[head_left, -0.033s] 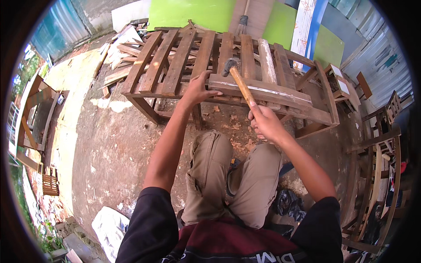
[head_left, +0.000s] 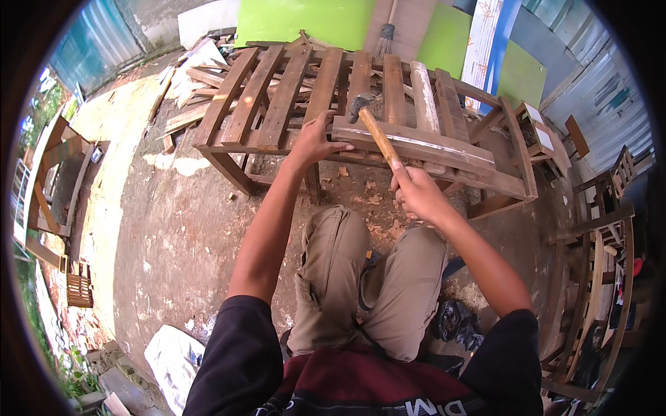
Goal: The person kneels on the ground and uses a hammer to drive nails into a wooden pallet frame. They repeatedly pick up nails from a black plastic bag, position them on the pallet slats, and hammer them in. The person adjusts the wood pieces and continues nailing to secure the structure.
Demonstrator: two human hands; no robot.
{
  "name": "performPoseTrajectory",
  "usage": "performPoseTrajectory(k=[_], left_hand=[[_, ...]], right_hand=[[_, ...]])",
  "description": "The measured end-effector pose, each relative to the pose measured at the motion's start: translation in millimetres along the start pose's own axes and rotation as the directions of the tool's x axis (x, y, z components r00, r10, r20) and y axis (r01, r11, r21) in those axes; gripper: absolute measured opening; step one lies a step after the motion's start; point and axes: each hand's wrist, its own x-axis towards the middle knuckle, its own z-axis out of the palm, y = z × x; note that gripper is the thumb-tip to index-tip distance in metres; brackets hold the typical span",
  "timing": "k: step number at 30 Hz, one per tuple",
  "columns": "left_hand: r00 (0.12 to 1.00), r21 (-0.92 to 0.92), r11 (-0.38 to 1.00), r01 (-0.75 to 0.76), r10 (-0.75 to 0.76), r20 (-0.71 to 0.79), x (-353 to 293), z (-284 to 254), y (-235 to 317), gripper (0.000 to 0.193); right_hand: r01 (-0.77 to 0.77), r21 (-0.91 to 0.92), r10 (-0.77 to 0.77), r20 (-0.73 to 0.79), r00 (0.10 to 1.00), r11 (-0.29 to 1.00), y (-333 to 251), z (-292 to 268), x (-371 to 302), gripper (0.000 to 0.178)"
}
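My right hand is closed round the wooden handle of a hammer. The hammer's dark metal head is raised over the front of a slatted wooden frame, near the left end of a board. That brown board, with a white streak along it, lies lengthwise across the slats at the frame's front edge. My left hand grips the board's left end, fingers on its far side and thumb on its near side. Part of the fingers is hidden behind the hand.
Scrap wood is heaped behind and left of the frame. Green panels and a broom lean at the back. Wooden furniture frames stand at the left and right sides. A white cloth sack and a black plastic bag lie near me.
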Motion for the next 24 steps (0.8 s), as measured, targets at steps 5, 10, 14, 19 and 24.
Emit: performPoseTrajectory(k=[5, 10, 14, 19, 24], left_hand=[[0.998, 0.001, 0.999, -0.033, 0.033, 0.051, 2, 2, -9, 0.095], [0.998, 0.147, 0.988, -0.055, 0.048, 0.050, 11, 14, -8, 0.097], [0.996, 0.148, 0.986, -0.082, 0.078, 0.037, 21, 11, -14, 0.098], [0.994, 0.155, 0.986, -0.061, 0.045, 0.101, 26, 8, -17, 0.098], [0.992, 0.153, 0.982, -0.115, 0.105, 0.070, 30, 14, -18, 0.098]], right_hand=[[0.126, -0.196, -0.131, -0.014, 0.991, 0.973, 3, 1, 23, 0.053], [0.093, -0.148, -0.102, -0.051, 0.993, 0.985, 8, -7, 22, 0.054], [0.037, -0.192, -0.053, -0.079, 0.995, 0.981, 8, -11, 17, 0.057], [0.194, -0.069, -0.197, -0.053, 0.979, 0.979, -23, -14, 15, 0.050], [0.384, -0.411, -0.406, 0.035, 0.913, 0.827, 13, -15, 54, 0.052]])
